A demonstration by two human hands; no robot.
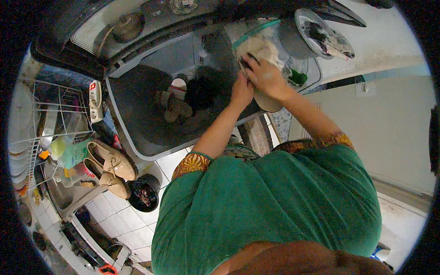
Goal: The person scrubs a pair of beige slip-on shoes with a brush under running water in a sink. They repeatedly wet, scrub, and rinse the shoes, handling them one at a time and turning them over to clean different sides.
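Observation:
A clear plastic bag [259, 48] with a teal strip along its top edge holds pale, beige contents. My left hand [242, 90] pinches the bag's lower edge. My right hand [268, 78] lies over its lower part, fingers curled on the plastic and slightly blurred. Both hands meet near the right end of a large dark surface with a grey rim [132, 146]; whether it is a glossy panel or an open well, I cannot tell. Below my right wrist shows a rounded beige edge [270, 103]. Something green [298, 77] sits just right of the bag.
Beige bow-front loafers [115, 165] stand at the left, near a black bin [144, 194] with contents. A white power strip [96, 101] lies beside the grey rim. Farther left are a wire dish rack [60, 103] and a sink [62, 196]. A grey bucket [292, 41] stands upper right.

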